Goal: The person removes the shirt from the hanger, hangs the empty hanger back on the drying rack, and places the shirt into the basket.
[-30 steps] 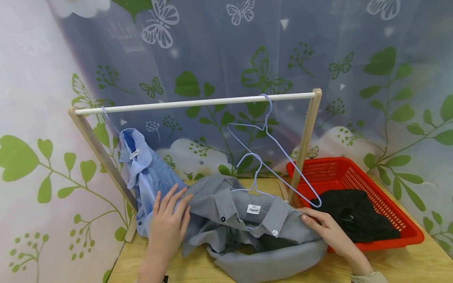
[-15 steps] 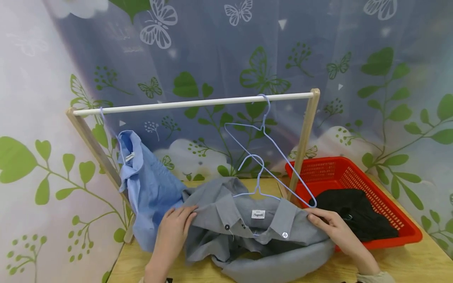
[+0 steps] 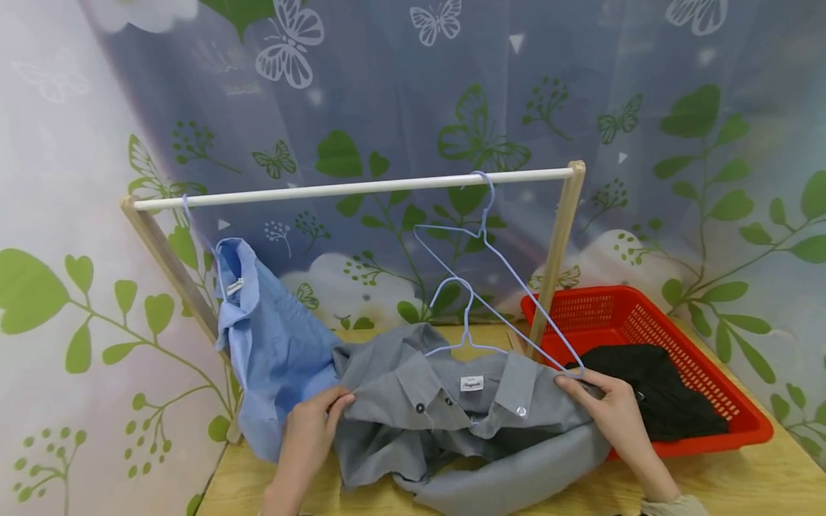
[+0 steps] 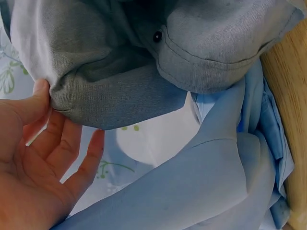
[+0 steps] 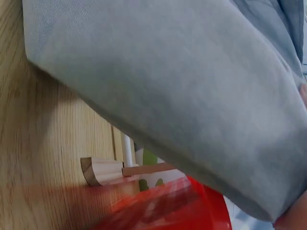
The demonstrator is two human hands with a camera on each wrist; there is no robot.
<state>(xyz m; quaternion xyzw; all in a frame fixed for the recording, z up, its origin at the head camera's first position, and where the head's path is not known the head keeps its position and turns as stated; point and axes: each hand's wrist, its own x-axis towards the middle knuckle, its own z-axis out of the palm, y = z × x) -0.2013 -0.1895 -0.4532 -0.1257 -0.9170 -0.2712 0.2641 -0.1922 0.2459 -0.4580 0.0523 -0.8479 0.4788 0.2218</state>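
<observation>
A grey button shirt (image 3: 413, 401) lies over the wooden table, its collar spread and a white label inside. A lilac hanger (image 3: 467, 326) sits within its neck, the hook sticking up. My left hand (image 3: 311, 421) pinches the shoulder at the left; in the left wrist view, thumb and fingertips meet on the grey cloth (image 4: 129, 103). At the opposite shoulder my right hand (image 3: 609, 412) pinches the fabric between thumb and fingers. The right wrist view shows mostly grey sleeve cloth (image 5: 168, 96), with only bits of that hand at the edge.
Behind the shirt stands a rack with a white rod (image 3: 355, 188). A blue shirt (image 3: 271, 344) hangs at its left end, and a bare lilac hanger (image 3: 510, 269) at its right, reaching down near my right hand. The red basket (image 3: 751, 430) holds black clothing (image 3: 652, 387).
My left hand, earlier spread against the blue shirt and grey cloth, has moved lower and now pinches the grey shoulder. The grey collar has shifted slightly right and down. The blue shirt has swung.
</observation>
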